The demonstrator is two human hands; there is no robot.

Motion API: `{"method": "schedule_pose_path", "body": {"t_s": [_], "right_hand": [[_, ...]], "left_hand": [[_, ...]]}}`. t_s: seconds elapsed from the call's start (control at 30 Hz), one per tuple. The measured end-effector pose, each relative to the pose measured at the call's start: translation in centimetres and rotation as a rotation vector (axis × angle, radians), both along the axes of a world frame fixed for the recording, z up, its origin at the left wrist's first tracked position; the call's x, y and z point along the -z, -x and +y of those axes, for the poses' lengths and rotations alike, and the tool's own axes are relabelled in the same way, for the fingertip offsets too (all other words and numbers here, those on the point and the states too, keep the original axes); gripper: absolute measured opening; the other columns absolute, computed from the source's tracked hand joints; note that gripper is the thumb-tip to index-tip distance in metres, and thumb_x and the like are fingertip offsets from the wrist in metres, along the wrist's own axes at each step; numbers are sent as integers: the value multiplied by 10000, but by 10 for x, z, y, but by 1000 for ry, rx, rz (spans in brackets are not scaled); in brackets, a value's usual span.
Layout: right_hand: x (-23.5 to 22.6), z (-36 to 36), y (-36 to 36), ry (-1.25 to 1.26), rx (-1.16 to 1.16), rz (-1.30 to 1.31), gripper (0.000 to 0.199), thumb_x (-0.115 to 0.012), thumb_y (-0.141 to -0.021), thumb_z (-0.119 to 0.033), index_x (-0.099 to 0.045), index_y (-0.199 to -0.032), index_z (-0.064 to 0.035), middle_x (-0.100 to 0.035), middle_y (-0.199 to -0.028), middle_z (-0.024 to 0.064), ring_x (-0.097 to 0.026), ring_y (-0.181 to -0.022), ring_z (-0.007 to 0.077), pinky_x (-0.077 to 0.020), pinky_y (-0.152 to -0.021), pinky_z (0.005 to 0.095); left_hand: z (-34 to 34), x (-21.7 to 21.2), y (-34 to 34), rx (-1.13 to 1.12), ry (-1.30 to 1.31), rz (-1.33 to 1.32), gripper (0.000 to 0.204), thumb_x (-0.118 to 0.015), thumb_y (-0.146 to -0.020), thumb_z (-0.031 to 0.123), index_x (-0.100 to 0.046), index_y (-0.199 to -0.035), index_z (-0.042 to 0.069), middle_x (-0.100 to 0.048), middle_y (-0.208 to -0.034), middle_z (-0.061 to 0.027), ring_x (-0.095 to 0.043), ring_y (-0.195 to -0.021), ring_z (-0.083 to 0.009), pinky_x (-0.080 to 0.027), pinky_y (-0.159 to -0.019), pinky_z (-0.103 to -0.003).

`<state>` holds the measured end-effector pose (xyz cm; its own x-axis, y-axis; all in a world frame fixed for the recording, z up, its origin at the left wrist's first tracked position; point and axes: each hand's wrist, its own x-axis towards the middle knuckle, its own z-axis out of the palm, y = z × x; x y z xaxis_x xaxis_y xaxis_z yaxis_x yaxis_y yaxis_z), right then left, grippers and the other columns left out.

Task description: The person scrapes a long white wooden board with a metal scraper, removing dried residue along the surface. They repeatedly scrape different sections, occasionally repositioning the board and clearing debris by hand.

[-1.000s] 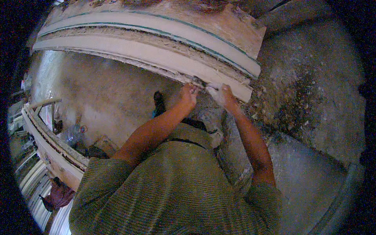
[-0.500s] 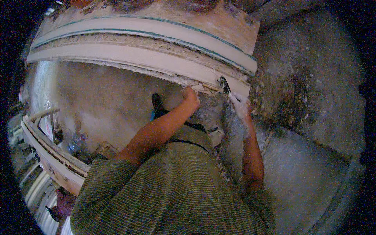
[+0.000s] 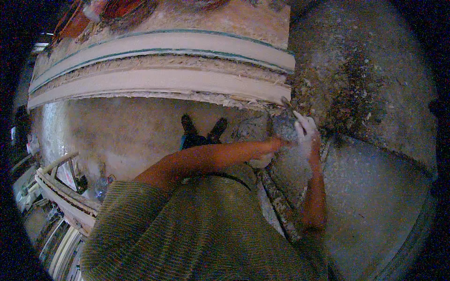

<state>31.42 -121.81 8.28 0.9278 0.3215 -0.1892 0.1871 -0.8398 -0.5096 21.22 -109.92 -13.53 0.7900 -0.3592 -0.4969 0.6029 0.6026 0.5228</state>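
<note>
The long cream strip [image 3: 187,80] lies along the near side of a stained board [image 3: 253,18], and its right end comes close to the board's right corner. At this corner is the tip of a small dark tool [image 3: 287,103], which the right hand [image 3: 305,127] grasps with fingers bent around it. The left hand [image 3: 279,143] is stretched across the body, just beside the right one; I cannot tell whether it grips something.

The near edge is ragged, with pale crumbly material hanging along it; beyond this edge the floor [image 3: 140,122] gives open room, where two dark shoes [image 3: 189,124] stand. To the right, more floor extends past the board, with dark crumbs [image 3: 356,86] scattered.

The strip looks smooth and matt. Behind it runs a rough, flaky groove [image 3: 187,61], then a second cream strip [image 3: 187,41] bordered by green lines. White powder covers the right hand.
</note>
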Motion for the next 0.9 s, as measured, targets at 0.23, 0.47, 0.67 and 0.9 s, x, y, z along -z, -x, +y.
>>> {"method": "schedule_pose_path", "body": {"t_s": [0.23, 0.47, 0.67, 0.9], "right_hand": [[52, -22, -48, 245, -648, -273, 483, -505, -868, -70, -551, -1334, -189, -581, -1173, 130, -595, -1056, 306, -484, -939, 373], [89, 37, -78, 267, -934, -264, 526, -465, -861, -4, -512, -1355, -178, -560, -1266, 152, -569, -1145, 314, -471, -987, 381], [76, 29, -87, 77, -983, -250, 556, -455, -860, 31, -502, -1368, -191, -547, -1297, 159, -561, -1166, 340, -461, -1007, 399], [90, 32, -78, 94, -881, -96, 575, -490, -860, 24, -485, -1389, -202, -545, -1285, 168, -578, -1144, 350, -484, -981, 406]], "left_hand": [[55, 34, 12, 72, 357, -105, 404, -597, -887, 358, -542, -1232, 156, -534, -1241, -45, -485, -1155, -231, -394, -968, -432], [171, 58, 40, -337, 278, 331, 511, -614, -891, 315, -457, -1324, 96, -464, -1382, -108, -442, -1278, -294, -375, -1063, -445], [179, -22, 25, -497, 318, 319, 559, -619, -884, 316, -426, -1334, 45, -431, -1416, -170, -433, -1296, -316, -372, -1082, -454], [201, -8, 33, -688, 397, 273, 473, -587, -907, 270, -451, -1287, 23, -476, -1358, -176, -477, -1253, -330, -409, -1055, -457]]}}
